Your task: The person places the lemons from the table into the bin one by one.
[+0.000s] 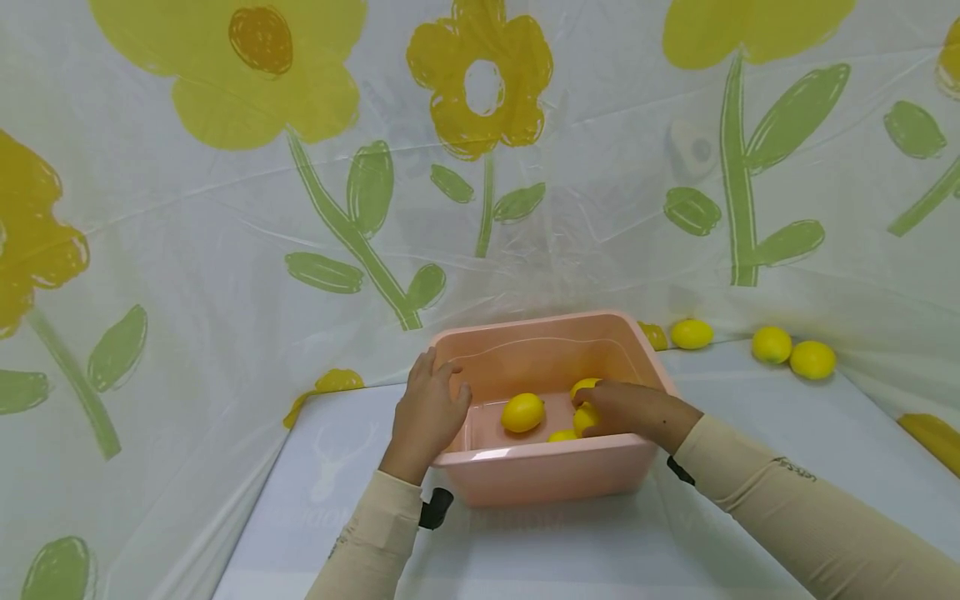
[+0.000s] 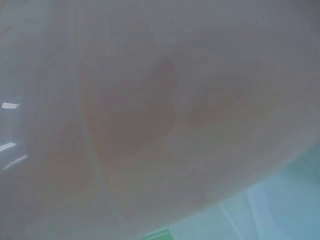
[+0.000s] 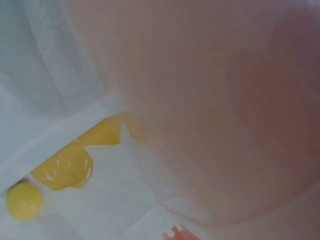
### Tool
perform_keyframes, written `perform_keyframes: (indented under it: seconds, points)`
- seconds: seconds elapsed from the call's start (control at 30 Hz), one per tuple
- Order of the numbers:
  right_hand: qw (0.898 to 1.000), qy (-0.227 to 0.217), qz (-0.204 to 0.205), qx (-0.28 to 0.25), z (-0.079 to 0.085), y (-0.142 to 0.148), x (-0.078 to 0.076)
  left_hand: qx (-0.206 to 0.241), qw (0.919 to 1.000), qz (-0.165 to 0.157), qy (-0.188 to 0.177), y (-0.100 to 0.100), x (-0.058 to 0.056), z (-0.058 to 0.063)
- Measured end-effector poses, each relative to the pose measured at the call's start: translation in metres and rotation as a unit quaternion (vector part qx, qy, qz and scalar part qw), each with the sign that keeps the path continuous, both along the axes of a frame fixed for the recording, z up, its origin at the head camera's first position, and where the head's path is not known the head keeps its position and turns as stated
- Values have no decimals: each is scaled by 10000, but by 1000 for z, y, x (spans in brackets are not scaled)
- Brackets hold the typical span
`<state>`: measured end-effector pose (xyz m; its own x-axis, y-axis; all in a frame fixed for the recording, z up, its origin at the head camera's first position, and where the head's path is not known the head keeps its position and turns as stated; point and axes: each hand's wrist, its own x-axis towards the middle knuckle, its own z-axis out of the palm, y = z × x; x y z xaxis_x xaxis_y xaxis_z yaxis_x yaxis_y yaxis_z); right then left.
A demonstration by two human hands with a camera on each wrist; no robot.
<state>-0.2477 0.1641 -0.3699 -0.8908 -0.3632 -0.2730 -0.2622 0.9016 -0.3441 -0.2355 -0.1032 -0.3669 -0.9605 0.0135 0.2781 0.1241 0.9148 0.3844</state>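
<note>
A pink plastic basin (image 1: 555, 471) stands on the white-covered table, with several yellow lemons inside. My right hand (image 1: 630, 410) reaches over its right side and pinches a lemon (image 1: 585, 420) between thumb and fingers. Beyond those fingers lies another lemon (image 1: 583, 387); one more lemon (image 1: 562, 436) is partly hidden by the front rim. Toward the middle of the basin floor rests a lemon (image 1: 522, 412) apart from the hands. At the left rim is my left hand (image 1: 429, 412), its fingers spread and loosely bent, holding no lemon. Both wrist views are mostly filled by blurred close surfaces.
Three lemons lie outside the basin at the back right: one lemon (image 1: 692, 333) near the cloth, then a lemon (image 1: 771, 344) beside another lemon (image 1: 812, 360). A flower-print cloth (image 1: 600, 208) hangs close behind the basin. The table (image 1: 337, 492) extends left and front.
</note>
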Motion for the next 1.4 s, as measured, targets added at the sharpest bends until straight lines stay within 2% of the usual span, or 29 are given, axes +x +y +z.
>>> perform_keyframes:
  seconds: [0.17,0.3,0.4,0.47,0.5,0.57,0.7,0.77,0.83,0.97,1.2,1.3,1.4]
  points:
    - [9989,263,195,325,-2,-2,-3,0,10000,1,-9,0,1,1]
    - [9970,662,89,385,-3,-5,-6,2,10000,18,-39,0,1,1]
    - [9930,1168,-56,172,-2,-6,-6,20,10000,35,-72,0,0,0]
    - [9857,1678,-67,-105,-1,-5,-4,10,10000,51,-83,1,0,-1]
    - [9793,2009,-51,-257,1,-4,-3,4,10000,56,-79,1,0,-1]
    - [9598,2751,-27,-562,3,-2,-1,-31,10000,61,-64,2,0,-2]
    - [9061,4087,28,-1091,8,5,5,-68,10000,26,-43,3,-1,-2]
    - [8854,4481,105,-1235,9,9,8,-88,9999,20,-69,3,-1,-2]
    - [8738,4684,174,-1295,10,11,10,-113,9999,28,-73,2,-1,-2]
    - [8679,4772,166,-1367,10,20,16,-120,9998,56,-134,0,-1,-1]
    - [8577,4851,-207,-1693,5,54,25,-132,9999,-13,-98,0,-3,-2]
    - [8635,4692,-552,-1768,1,69,26,-107,9999,-47,-112,0,-3,-1]
    - [8776,4401,-918,-1667,-5,84,24,-82,9999,-53,-137,-1,-3,0]
